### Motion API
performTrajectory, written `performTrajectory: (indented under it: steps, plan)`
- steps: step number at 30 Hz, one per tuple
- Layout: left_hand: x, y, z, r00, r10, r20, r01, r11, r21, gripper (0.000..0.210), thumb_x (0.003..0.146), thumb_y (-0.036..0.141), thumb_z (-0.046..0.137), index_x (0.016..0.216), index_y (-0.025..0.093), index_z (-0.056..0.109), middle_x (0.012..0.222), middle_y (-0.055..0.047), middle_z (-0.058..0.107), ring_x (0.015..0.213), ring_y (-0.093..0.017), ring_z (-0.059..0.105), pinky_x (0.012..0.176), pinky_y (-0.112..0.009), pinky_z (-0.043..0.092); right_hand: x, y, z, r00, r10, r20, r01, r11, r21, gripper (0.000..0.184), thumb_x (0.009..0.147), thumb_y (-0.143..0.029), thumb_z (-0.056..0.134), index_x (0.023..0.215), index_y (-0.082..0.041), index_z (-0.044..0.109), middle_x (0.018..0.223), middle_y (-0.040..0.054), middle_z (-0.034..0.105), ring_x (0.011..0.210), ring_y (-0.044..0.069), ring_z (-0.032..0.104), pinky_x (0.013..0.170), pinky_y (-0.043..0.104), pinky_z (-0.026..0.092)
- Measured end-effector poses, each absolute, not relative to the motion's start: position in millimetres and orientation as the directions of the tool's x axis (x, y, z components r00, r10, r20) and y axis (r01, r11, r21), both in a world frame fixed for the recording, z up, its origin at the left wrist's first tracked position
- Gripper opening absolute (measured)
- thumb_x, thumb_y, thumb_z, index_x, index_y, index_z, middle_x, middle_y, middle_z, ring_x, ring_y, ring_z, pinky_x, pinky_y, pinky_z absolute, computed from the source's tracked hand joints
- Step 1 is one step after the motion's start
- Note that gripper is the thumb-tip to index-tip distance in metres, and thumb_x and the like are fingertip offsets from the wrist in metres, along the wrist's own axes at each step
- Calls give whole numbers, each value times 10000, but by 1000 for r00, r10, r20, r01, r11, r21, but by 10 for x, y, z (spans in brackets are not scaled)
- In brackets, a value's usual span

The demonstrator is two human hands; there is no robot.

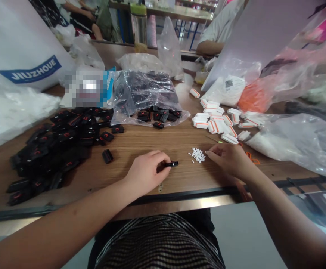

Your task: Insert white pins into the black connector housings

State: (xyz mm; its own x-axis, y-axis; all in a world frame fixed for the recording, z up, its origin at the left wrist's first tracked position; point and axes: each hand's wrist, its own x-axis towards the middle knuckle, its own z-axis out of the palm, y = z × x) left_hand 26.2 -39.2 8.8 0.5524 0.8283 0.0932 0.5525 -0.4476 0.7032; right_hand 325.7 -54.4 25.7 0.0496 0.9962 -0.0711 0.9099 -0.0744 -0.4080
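Observation:
My left hand (147,170) is closed around a small black plastic connector housing (173,164), whose end sticks out past the fingertips and shows a white dot. Just right of it lies a small heap of tiny white plugs (198,155) on the wooden table. At that heap's right edge, my right hand (226,158) has its thumb and fingers drawn together; what they pinch, if anything, is too small to make out. Beyond the right hand's fingers is a thin pointed tool with a yellow-green part (219,142). One loose black connector (107,156) lies left of my left hand.
A big heap of black connectors (64,138) covers the left side. A clear bag of black connectors (146,93) lies at the back middle. White parts with orange strips (217,119) and plastic bags (297,138) occupy the right. A bottle (139,30) stands behind.

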Motion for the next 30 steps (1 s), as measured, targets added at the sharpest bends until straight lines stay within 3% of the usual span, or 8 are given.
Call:
performTrajectory:
  steps: [3,8,16,19,22,25,30]
  plan:
    - [262,-394,89,557,824,104,539,-454,709,65,846,218,630,904,212,658,784,8,596,666,-134,535,651,-286,432,3319,-531,279,83,995,-52,903,-97,-419,257,837,-409,616,725,-214,741,624,8,698,556,166,605,525,294,425]
    - [267,-395,93,551,830,88,550,-440,710,70,838,204,643,906,206,660,797,8,598,665,-133,535,657,-291,430,3388,-478,229,-92,995,28,837,93,-539,172,831,-363,653,849,-235,766,867,26,753,787,192,679,709,316,513]
    - [266,-391,77,553,827,100,542,-449,711,81,840,206,641,919,205,660,823,8,602,634,-119,504,620,-277,395,3373,-495,211,-52,999,4,858,47,-511,141,823,-350,664,797,-230,734,803,12,734,738,196,673,693,326,510]
    - [268,-398,86,554,827,90,539,-440,718,79,846,211,635,920,208,663,828,10,603,625,-116,496,606,-273,381,3190,-523,308,-38,999,26,830,46,-556,146,839,-352,665,773,-229,706,799,18,724,737,185,657,706,321,496]
    - [265,-403,83,545,834,89,541,-431,722,78,845,212,639,918,214,667,816,15,595,628,-117,491,602,-268,367,2859,-564,412,-185,976,113,730,214,-649,145,881,-358,647,823,-229,679,867,34,704,816,183,646,790,337,493]
    - [263,-400,67,540,836,95,535,-428,728,85,835,208,658,918,216,669,805,22,583,645,-119,494,608,-264,363,2523,-589,451,-388,907,167,654,398,-643,101,926,-282,600,870,-223,659,934,51,676,924,197,613,867,373,478]
    - [270,-395,65,544,833,99,522,-428,738,68,836,210,662,903,209,661,781,27,564,666,-124,501,616,-264,362,2285,-571,406,-478,868,134,679,462,-570,78,937,-197,575,888,-189,635,922,64,638,913,205,554,849,392,454]
